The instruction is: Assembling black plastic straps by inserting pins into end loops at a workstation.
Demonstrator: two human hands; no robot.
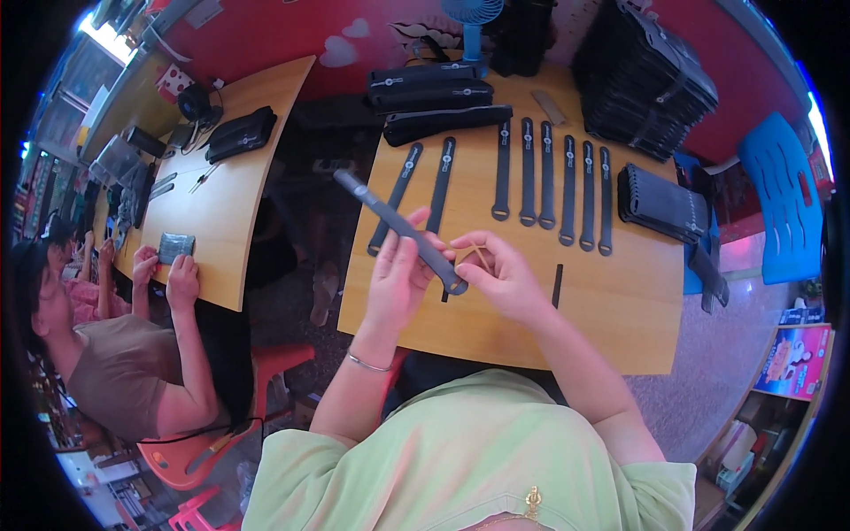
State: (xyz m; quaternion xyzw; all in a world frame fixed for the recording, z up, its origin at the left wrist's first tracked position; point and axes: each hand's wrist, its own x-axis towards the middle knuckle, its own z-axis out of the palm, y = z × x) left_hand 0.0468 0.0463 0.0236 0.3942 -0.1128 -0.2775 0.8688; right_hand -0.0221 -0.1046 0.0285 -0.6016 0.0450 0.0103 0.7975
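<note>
My left hand point(397, 273) is closed round a dark strap point(400, 226) with a slotted, rounded end. The strap slants above the table, its far end up and to the left, blurred. Close to its slotted end is my right hand point(498, 273), thumb and forefinger curled in with a thin yellowish band point(479, 251), perhaps a rubber band, looped between them. Beneath and beyond my hands, two similar straps point(443, 177) lie on the wooden table point(611, 327). Several more straps point(547, 177) are lined up to the right.
Bundled black straps point(447, 122) are stacked at the back. A tall pile of black bundles point(651, 80) and a smaller stack point(660, 203) stand at the right. Short dark strips mark the near tabletop. Another person point(133, 363) works at a separate table point(252, 177) on the left.
</note>
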